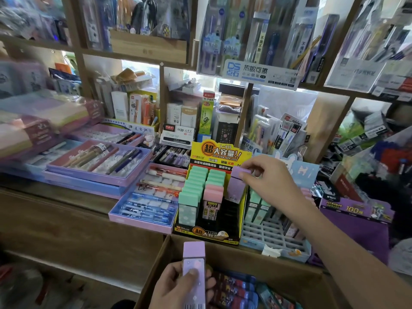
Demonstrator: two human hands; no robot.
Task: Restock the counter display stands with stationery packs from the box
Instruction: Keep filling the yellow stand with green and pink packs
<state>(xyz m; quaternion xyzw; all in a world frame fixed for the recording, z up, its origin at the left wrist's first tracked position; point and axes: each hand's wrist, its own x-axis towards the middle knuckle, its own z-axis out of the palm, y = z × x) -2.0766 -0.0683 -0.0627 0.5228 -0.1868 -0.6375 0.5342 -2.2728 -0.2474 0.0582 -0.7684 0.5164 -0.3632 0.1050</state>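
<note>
Your right grip (269,175) pinches the top of a purple pack (236,188) in the right column of the yellow display stand (220,152); your left grip (180,286) holds a second purple pack (194,259) upright over the cardboard box (234,257)

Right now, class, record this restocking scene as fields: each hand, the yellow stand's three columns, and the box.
left hand: grips a purple pack upright over the cardboard box
right hand: pinches the top of a second purple pack
yellow stand, left column: green packs
middle column: green behind, pink packs in front
right column: the second purple pack; bare slots in front of it
box: open, below the stand, dark packs inside
</note>
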